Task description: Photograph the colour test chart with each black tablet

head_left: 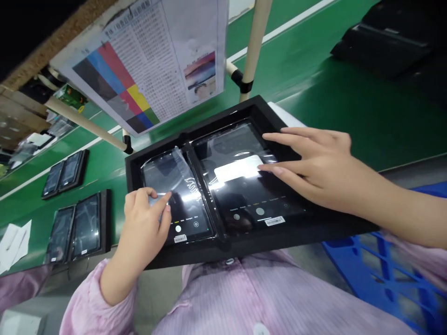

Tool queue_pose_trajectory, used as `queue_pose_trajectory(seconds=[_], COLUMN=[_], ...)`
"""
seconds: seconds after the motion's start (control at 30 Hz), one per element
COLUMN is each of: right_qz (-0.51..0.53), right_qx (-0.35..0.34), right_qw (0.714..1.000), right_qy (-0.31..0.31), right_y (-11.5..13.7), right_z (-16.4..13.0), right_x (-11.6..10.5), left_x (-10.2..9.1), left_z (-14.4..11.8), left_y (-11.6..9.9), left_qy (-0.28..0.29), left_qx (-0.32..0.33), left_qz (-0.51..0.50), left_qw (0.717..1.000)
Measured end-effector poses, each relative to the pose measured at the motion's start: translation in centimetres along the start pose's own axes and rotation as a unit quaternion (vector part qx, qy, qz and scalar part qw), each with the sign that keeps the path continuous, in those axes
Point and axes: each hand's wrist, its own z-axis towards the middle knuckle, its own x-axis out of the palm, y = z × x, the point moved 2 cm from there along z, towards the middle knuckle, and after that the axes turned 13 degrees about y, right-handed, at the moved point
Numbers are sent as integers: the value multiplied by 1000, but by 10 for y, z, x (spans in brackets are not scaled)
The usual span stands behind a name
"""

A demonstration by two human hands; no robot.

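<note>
A black foam tray (223,242) lies at the bench's near edge with two tablets side by side in it. The left tablet (164,174) and the right tablet (233,139) both show a camera screen, with a small barcode label near the bottom. My left hand (146,223) is over the left tablet, index finger stretched toward the glass and the other fingers partly curled. My right hand (314,163) is spread over the right tablet's right side, fingertips at or just above the screen. Neither hand holds anything. Whether the fingertips touch the glass I cannot tell.
Printed sheets with colour blocks (118,79) hang above the tray on a pipe frame (253,51). Two more tablet trays (104,218) sit on the green bench (349,125) to the left, beside white papers (14,246). Black cases (384,46) lie back right; a blue plastic crate (377,274) is below.
</note>
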Motion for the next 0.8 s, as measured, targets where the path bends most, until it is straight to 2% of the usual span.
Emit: queue_pose_trajectory(seconds=[0.13, 0.3, 0.43, 0.5, 0.6, 0.67, 0.8], right_qz=[66, 215, 248, 259, 289, 301, 312], right_qx=[20, 137, 176, 180, 226, 247, 241], right_qw=[997, 962, 947, 943, 924, 915, 916], right_qy=[-46, -96, -106, -107, -110, -104, -77], right_y=[-2, -7, -9, -12, -15, -13, -11], right_z=[-4, -13, -19, -21, -26, -28, -31], right_x=[-2, -6, -8, -9, -10, -10, -4], left_x=[2, 10, 20, 21, 18, 15, 13], left_z=[5, 11, 14, 14, 14, 14, 14], left_y=[-6, -11, -12, -9, -3, -1, -1], left_qy=[16, 43, 43, 21, -5, -5, 17], left_qx=[-4, -4, 15, 12, -2, -6, -13], left_qz=[-16, -9, -1, -2, -3, -7, -31], left_qw=[1000, 999, 999, 1000, 1000, 1000, 999])
